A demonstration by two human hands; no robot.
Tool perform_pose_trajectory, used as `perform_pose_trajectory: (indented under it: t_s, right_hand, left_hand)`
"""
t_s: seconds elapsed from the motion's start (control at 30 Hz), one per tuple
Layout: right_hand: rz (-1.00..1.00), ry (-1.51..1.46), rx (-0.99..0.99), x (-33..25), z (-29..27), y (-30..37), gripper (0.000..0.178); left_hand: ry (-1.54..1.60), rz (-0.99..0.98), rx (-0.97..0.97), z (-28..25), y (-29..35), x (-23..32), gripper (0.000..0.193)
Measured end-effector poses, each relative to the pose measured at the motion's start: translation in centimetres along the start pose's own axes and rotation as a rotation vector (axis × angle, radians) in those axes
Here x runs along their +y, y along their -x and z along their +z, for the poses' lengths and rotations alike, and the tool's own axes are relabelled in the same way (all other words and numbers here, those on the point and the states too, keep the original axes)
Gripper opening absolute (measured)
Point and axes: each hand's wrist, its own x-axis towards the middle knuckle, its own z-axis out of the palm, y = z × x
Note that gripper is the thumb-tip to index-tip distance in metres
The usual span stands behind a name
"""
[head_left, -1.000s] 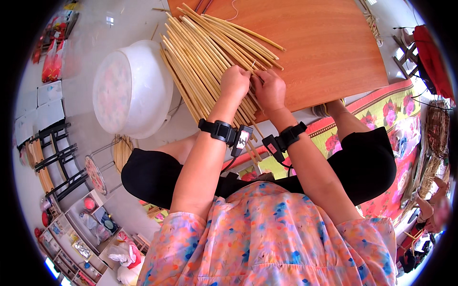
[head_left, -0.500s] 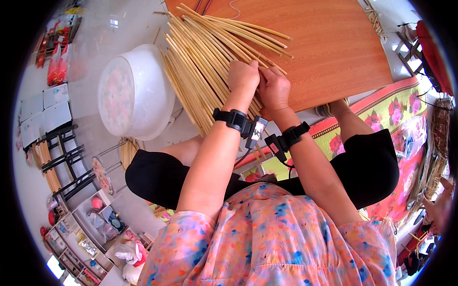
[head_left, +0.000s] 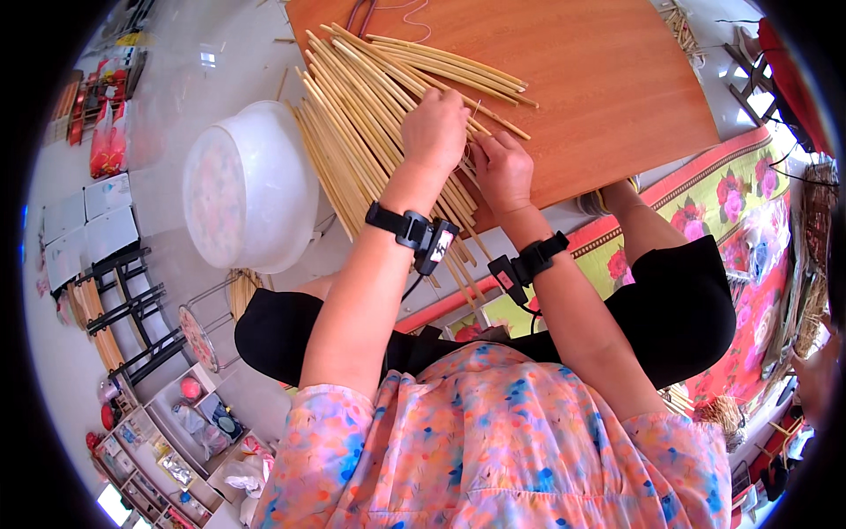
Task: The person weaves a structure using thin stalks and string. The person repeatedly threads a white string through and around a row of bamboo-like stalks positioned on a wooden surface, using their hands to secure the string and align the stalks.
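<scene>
Pale, straw-coloured stalks [head_left: 352, 97] lie fanned out side by side, partly on the orange-brown wooden table [head_left: 608, 97] and partly over its near left edge. My left hand [head_left: 434, 128] is above the stalks with its fingers curled closed. Just to the right, my right hand [head_left: 504, 172] is pinched closed, its fingertips close to the stalk ends. Between the two hands a thin pale thread [head_left: 468, 155] shows as a small loop, and both hands appear to grip it. My fingers partly hide where it meets the stalks. Black straps circle both my wrists.
A white plastic tub [head_left: 278, 189] stands left of the table, with a round-seated stool [head_left: 198, 338] below it. Pink thread [head_left: 414, 19] lies at the table's far edge. A floral mat [head_left: 696, 212] covers the floor at right. Shelves [head_left: 145, 467] stand lower left.
My left hand has moved up and left, away from the right hand, which has dropped slightly. The hands were together before; now a gap with a thread loop shows between them.
</scene>
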Motion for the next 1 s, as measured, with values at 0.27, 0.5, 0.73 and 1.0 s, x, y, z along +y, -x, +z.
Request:
perform_pose_trajectory:
  t_s: [0.27, 0.5, 0.73, 1.0]
  right_hand:
    - [0.023, -0.028, 0.005, -0.3, -0.1, 0.0, 0.013]
    - [0.044, -0.074, 0.003, -0.3, -0.3, -0.8, 0.016]
    - [0.081, -0.065, -0.033, -0.4, -0.6, -0.9, 0.019]
    - [0.049, 0.000, -0.047, 0.8, -0.6, -2.0, 0.018]
  left_hand:
    - [-0.052, 0.294, -0.208, 1.1, -2.0, -1.2, 0.017]
    - [0.087, 0.224, 0.075, 3.5, -1.2, -1.1, 0.016]
    - [0.149, 0.242, 0.160, 3.9, -1.0, -0.7, 0.017]
    - [0.237, 0.021, 0.323, 5.3, -1.8, 0.9, 0.013]
